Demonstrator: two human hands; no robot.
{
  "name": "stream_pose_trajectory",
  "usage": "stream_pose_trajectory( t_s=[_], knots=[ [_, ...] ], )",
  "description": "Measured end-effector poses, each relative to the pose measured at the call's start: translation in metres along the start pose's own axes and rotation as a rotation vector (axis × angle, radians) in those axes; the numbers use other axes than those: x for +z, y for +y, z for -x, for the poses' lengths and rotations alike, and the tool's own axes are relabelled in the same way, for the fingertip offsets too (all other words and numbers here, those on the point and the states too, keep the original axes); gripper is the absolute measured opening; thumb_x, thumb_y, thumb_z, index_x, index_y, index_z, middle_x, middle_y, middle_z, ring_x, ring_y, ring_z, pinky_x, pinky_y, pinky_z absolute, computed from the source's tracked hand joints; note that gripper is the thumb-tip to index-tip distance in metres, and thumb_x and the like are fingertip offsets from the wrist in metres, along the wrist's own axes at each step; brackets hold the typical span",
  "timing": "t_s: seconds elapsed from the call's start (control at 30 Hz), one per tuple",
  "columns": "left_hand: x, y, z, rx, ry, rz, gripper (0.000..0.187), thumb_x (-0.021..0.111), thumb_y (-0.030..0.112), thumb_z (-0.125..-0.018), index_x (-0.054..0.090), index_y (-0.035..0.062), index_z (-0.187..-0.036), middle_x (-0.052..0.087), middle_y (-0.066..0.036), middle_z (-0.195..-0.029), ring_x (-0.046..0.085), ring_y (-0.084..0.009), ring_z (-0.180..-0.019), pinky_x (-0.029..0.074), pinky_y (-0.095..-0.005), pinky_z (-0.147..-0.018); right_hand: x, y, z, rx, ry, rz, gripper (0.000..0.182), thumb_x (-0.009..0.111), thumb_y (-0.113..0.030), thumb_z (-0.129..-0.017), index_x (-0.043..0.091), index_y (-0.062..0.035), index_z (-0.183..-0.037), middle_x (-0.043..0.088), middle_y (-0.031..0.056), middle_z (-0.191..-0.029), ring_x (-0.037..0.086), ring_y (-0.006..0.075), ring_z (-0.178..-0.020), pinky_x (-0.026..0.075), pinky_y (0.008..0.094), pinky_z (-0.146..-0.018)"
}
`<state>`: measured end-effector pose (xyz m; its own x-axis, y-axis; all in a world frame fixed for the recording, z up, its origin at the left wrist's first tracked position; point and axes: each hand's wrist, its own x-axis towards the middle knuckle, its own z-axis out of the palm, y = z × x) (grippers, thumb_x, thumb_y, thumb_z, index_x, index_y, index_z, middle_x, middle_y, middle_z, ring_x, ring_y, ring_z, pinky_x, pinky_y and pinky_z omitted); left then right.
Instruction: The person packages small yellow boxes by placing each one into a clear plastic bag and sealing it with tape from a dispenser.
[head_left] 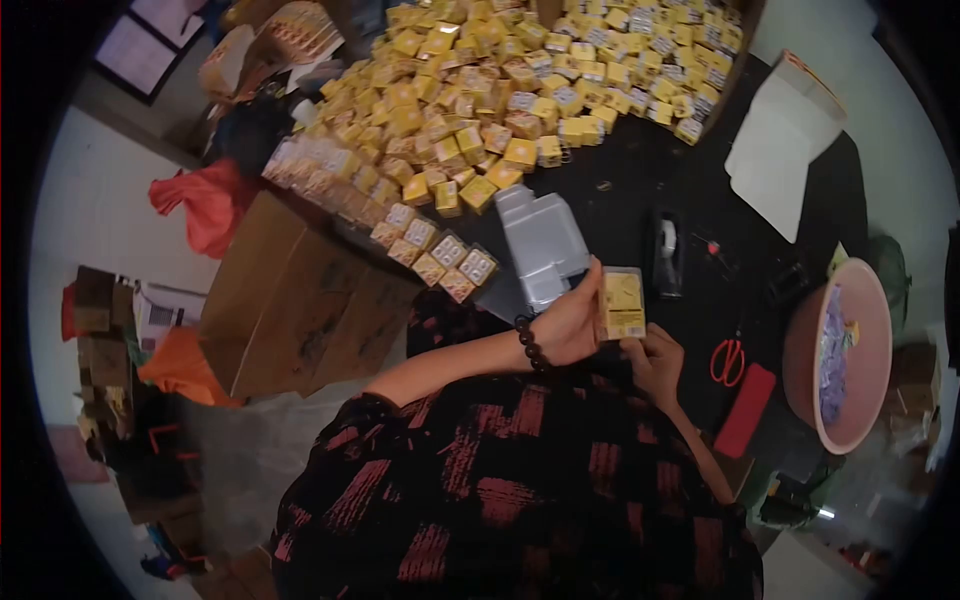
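A small yellow box [622,303] with printed labels is held upright between my two hands. My left hand [572,325], with a dark bead bracelet at the wrist, grips the box's left side. My right hand [658,362] is curled, its fingertips at the lower right corner of the box. Just beyond my left hand lies a clear plastic folded box [545,245] on the black table [620,190]. To its left, packs of small boxes [450,260] stand in a row along the table edge.
A large heap of small yellow boxes [450,90] covers the far side. On the right are a tape dispenser [667,255], red-handled scissors [728,362], a red case [745,410], a pink basin [870,350] and a white card sheet [775,150]. Cardboard cartons [290,300] stand left.
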<state>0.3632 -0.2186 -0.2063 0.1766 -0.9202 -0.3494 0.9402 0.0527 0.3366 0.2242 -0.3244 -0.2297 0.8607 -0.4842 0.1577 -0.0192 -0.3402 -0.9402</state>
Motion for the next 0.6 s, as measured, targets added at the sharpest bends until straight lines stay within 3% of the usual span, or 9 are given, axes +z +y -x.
stream_pose_trajectory(
  t_s=[0.07, 0.17, 0.23, 0.3, 0.37, 0.47, 0.53, 0.57, 0.6],
  knots=[
    [-0.003, 0.011, 0.020, -0.008, -0.063, 0.005, 0.053, 0.031, 0.054, -0.098, 0.047, 0.0088, -0.120, 0.058, -0.005, -0.105, 0.059, -0.0192, -0.099, 0.050, -0.0345, -0.085, 0.010, -0.008, -0.008, -0.193, -0.014, 0.201, 0.015, 0.073, -0.014, -0.081, 0.067, -0.0012, -0.075, 0.049, 0.0031, -0.062, 0.048, 0.0142, -0.056, 0.038, 0.0285, -0.050],
    [-0.016, 0.032, 0.046, 0.254, 0.222, -0.226, 0.041, 0.041, 0.041, -0.100, 0.039, 0.0083, -0.126, 0.052, -0.004, -0.108, 0.056, -0.0162, -0.097, 0.049, -0.0307, -0.082, 0.024, -0.011, -0.020, -0.354, -0.122, 0.338, 0.017, 0.075, -0.016, -0.078, 0.066, -0.0028, -0.072, 0.047, 0.0069, -0.062, 0.049, 0.0204, -0.056, 0.040, 0.0311, -0.051],
    [-0.039, 0.067, 0.077, 0.774, 0.487, -1.077, 0.040, 0.055, 0.035, -0.095, 0.045, 0.0063, -0.121, 0.054, -0.008, -0.106, 0.056, -0.0205, -0.096, 0.048, -0.0315, -0.079, 0.028, -0.004, -0.024, -0.171, -0.130, 0.302, 0.019, 0.074, -0.014, -0.078, 0.062, -0.0006, -0.070, 0.048, 0.0071, -0.064, 0.050, 0.0211, -0.057, 0.041, 0.0328, -0.053],
    [-0.053, 0.105, 0.108, 1.088, 0.886, -1.513, 0.041, 0.069, 0.030, -0.084, 0.052, 0.0053, -0.112, 0.055, -0.012, -0.106, 0.055, -0.0277, -0.096, 0.045, -0.0362, -0.082, 0.034, -0.007, -0.032, -0.133, -0.094, 0.259, 0.019, 0.074, -0.014, -0.077, 0.062, 0.0000, -0.074, 0.049, 0.0082, -0.068, 0.051, 0.0222, -0.062, 0.042, 0.0335, -0.056],
    [-0.060, 0.133, 0.129, 1.062, 1.295, -2.000, 0.042, 0.074, 0.030, -0.077, 0.057, 0.0053, -0.106, 0.056, -0.014, -0.107, 0.053, -0.0328, -0.098, 0.041, -0.0412, -0.087, 0.041, -0.010, -0.042, -0.088, -0.059, 0.219, 0.019, 0.074, -0.014, -0.077, 0.061, 0.0005, -0.079, 0.051, 0.0093, -0.073, 0.053, 0.0234, -0.066, 0.043, 0.0342, -0.060],
    [-0.104, 0.162, 0.132, 1.098, 1.387, -2.189, 0.046, 0.075, 0.031, -0.076, 0.056, 0.0058, -0.109, 0.055, -0.012, -0.110, 0.051, -0.0333, -0.102, 0.038, -0.0436, -0.089, 0.064, -0.015, -0.078, -0.165, 0.009, 0.290, 0.025, 0.074, -0.014, -0.077, 0.060, 0.0012, -0.090, 0.053, 0.0109, -0.082, 0.054, 0.0255, -0.079, 0.044, 0.0355, -0.069],
    [-0.115, 0.167, 0.127, 1.143, 1.371, -2.210, 0.045, 0.074, 0.031, -0.076, 0.058, 0.0057, -0.109, 0.055, -0.012, -0.111, 0.050, -0.0327, -0.103, 0.038, -0.0437, -0.089, 0.083, -0.010, -0.105, -0.340, 0.268, 0.502, 0.030, 0.074, -0.014, -0.076, 0.059, 0.0011, -0.097, 0.054, 0.0112, -0.087, 0.054, 0.0267, -0.086, 0.044, 0.0365, -0.074],
    [-0.114, 0.166, 0.124, 1.169, 1.392, -2.257, 0.043, 0.074, 0.030, -0.076, 0.058, 0.0055, -0.108, 0.054, -0.013, -0.111, 0.049, -0.0330, -0.104, 0.038, -0.0435, -0.090, 0.087, 0.002, -0.117, -0.336, 0.276, 0.509, 0.030, 0.074, -0.014, -0.076, 0.059, 0.0011, -0.097, 0.054, 0.0112, -0.087, 0.054, 0.0267, -0.086, 0.044, 0.0365, -0.074],
    [-0.112, 0.164, 0.122, 1.196, 1.412, -2.305, 0.041, 0.074, 0.029, -0.077, 0.059, 0.0052, -0.107, 0.054, -0.013, -0.111, 0.049, -0.0333, -0.104, 0.038, -0.0433, -0.090, 0.092, 0.018, -0.128, -0.160, 0.141, 0.399, 0.029, 0.074, -0.013, -0.076, 0.060, 0.0012, -0.096, 0.055, 0.0112, -0.087, 0.054, 0.0267, -0.085, 0.045, 0.0364, -0.074]
  ],
)
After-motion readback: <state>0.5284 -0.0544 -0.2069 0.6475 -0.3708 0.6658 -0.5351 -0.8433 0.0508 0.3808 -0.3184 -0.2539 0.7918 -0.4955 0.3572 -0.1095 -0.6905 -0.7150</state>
